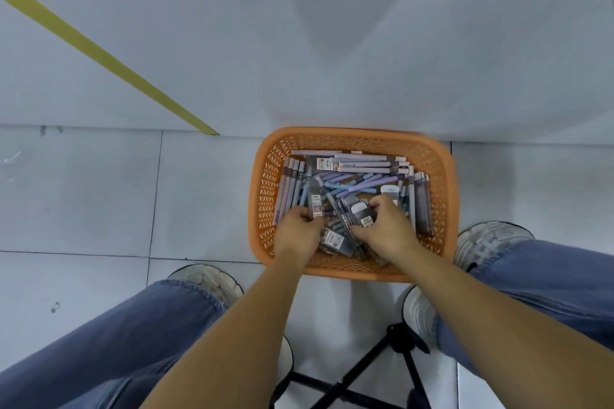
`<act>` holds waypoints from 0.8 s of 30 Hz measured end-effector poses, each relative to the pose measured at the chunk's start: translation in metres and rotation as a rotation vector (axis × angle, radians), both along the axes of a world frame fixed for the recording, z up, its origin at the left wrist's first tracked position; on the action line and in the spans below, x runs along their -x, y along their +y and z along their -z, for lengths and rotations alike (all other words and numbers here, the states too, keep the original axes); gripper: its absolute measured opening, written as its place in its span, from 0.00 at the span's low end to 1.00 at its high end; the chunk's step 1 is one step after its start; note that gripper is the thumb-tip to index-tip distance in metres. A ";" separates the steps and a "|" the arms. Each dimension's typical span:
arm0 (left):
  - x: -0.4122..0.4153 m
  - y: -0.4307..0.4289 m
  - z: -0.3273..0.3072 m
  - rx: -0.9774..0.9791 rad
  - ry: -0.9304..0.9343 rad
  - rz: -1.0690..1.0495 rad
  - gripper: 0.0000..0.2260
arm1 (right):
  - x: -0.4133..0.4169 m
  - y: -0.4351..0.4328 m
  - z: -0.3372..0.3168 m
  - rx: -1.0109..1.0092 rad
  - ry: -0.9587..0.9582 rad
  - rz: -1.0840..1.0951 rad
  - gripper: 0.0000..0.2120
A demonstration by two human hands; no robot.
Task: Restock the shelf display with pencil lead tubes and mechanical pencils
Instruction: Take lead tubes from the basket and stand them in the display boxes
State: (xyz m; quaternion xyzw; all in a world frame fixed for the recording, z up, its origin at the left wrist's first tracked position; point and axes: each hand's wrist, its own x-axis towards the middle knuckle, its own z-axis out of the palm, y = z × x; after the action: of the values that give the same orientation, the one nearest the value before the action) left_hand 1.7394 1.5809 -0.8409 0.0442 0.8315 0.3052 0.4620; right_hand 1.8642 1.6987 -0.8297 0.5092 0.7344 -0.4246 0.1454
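An orange plastic basket [442, 176] stands on the tiled floor in front of me, against the white base of the shelf unit. It is full of mechanical pencils [362, 165] in lilac, pink and blue, mixed with several clear grey pencil lead tubes. Both my hands are down inside it. My left hand [297, 234] is closed on a lead tube [315, 202] with a white label. My right hand [387, 226] grips a small bunch of lead tubes [360, 214], thumb underneath and fingers on top.
The white shelf base [299, 60] rises behind the basket, with a yellow strip [99, 50] running diagonally at the left. My jeans-clad legs and white shoes [491, 242] flank the basket. A black folding stool frame [365, 372] is beneath me.
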 end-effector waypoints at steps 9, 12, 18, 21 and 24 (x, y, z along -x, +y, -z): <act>0.015 -0.016 -0.018 -0.294 -0.280 -0.141 0.16 | -0.003 0.003 -0.007 0.046 0.045 -0.102 0.09; 0.017 -0.019 -0.026 -0.314 -0.328 -0.141 0.16 | -0.004 0.009 -0.018 0.124 0.067 -0.016 0.09; 0.014 -0.012 -0.060 -0.382 -0.389 -0.059 0.14 | -0.001 0.020 -0.070 0.256 0.266 0.220 0.05; 0.014 -0.001 -0.093 -0.486 -0.407 -0.017 0.16 | 0.011 0.020 -0.115 0.317 0.476 0.298 0.09; 0.016 0.007 -0.135 -0.593 -0.466 0.022 0.22 | 0.021 0.011 -0.162 0.372 0.693 0.329 0.10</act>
State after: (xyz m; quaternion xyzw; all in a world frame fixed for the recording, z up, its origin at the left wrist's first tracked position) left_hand 1.7236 1.5879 -0.7060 0.1144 0.5793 0.5294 0.6091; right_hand 1.8433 1.7096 -0.6672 0.4117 0.5596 -0.7135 -0.0903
